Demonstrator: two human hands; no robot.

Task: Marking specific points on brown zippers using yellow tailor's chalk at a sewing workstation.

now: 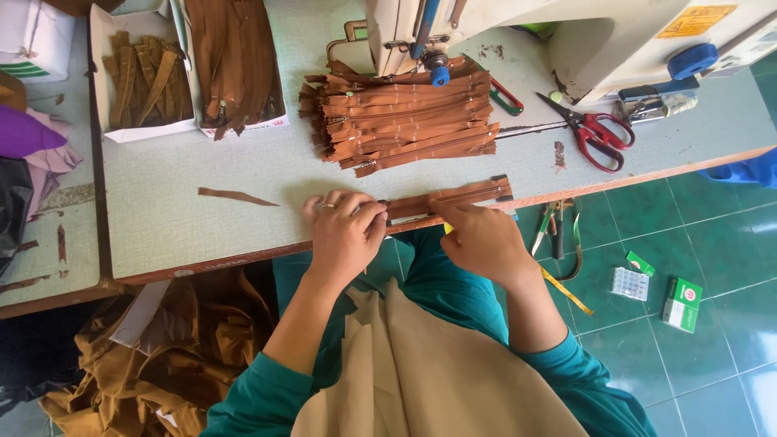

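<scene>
A brown zipper point(465, 195) lies along the near edge of the pale green sewing table point(202, 235). My left hand point(344, 235) is closed over its left end, fingers curled down on it. At the zipper's middle my right hand point(477, 239) presses down with fingertips on the tape. Both arms wear teal sleeves, and beige cloth point(421, 372) covers my lap. A stack of brown zippers point(405, 117) rests just beyond, under the head of the white sewing machine point(583, 32).
Red-handled scissors point(595, 133) lie at the right. Two white boxes point(146, 73) hold brown strips at the back left. A loose brown strip point(235, 196) lies left of my hand. Brown fabric point(162, 356) is heaped below the table; small boxes point(680, 303) sit on the green tiled floor.
</scene>
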